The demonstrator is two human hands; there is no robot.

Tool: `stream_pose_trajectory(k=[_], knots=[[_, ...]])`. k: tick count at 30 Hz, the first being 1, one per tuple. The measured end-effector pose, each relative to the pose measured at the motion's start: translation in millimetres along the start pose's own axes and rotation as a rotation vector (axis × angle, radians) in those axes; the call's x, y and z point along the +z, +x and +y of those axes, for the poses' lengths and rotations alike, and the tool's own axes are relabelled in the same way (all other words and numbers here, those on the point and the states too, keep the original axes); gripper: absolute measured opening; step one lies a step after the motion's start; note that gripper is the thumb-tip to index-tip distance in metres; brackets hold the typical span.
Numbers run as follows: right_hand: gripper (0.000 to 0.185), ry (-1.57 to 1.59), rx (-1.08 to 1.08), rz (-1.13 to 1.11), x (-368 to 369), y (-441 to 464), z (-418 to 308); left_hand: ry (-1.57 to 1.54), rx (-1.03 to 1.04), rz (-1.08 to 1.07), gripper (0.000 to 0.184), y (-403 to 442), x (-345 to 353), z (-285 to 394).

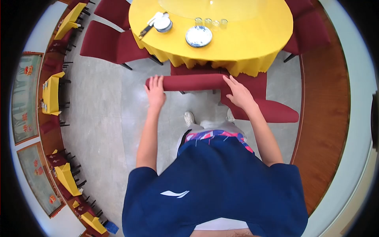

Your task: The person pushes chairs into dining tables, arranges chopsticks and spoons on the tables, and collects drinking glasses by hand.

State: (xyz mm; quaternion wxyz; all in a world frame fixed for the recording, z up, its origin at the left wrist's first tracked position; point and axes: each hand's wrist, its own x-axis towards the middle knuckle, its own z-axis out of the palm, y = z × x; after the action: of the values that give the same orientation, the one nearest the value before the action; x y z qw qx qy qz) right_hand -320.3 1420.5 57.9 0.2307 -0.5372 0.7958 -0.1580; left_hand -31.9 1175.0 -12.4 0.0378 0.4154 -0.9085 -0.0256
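Observation:
A dark red upholstered chair point(193, 82) stands in front of me, its backrest nearest and its seat partly under the tablecloth. My left hand point(156, 94) grips the left end of the backrest, fingers laid over its top edge. At the opposite end, my right hand point(239, 94) holds the backrest corner with fingers fairly straight; its underside grip is hidden. Just right of it, a second red chair point(268, 111) sits at an angle, close below my right hand. Beyond the chairs is a round table with a yellow tablecloth point(244, 47).
On the table are stacked plates point(199, 36), several small glasses point(208, 22), and a bowl point(162, 24) beside dark-wrapped chopsticks point(146, 31). More red chairs point(110, 43) flank it. A wood-panelled wall point(325, 118) curves along the right; other yellow-covered tables point(51, 94) line the left.

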Motion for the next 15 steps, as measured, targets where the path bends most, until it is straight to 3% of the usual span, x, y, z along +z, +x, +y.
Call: stream_pose_trajectory(k=[5, 7, 9, 15], knots=[[0.084, -0.197, 0.135, 0.105, 52, 29, -32, -0.089, 0.069, 0.093, 0.075, 10, 6, -29], [0.08, -0.231, 0.144, 0.249, 75, 38, -25, -0.166, 0.095, 0.127, 0.075, 12, 3, -45], [0.073, -0.248, 0.165, 0.326, 82, 44, -22, -0.276, 0.092, -0.032, 0.072, 22, -6, -56], [0.045, -0.428, 0.197, 0.177, 69, 73, -10, -0.395, 0.141, -0.097, 0.048, 44, 21, -94]])
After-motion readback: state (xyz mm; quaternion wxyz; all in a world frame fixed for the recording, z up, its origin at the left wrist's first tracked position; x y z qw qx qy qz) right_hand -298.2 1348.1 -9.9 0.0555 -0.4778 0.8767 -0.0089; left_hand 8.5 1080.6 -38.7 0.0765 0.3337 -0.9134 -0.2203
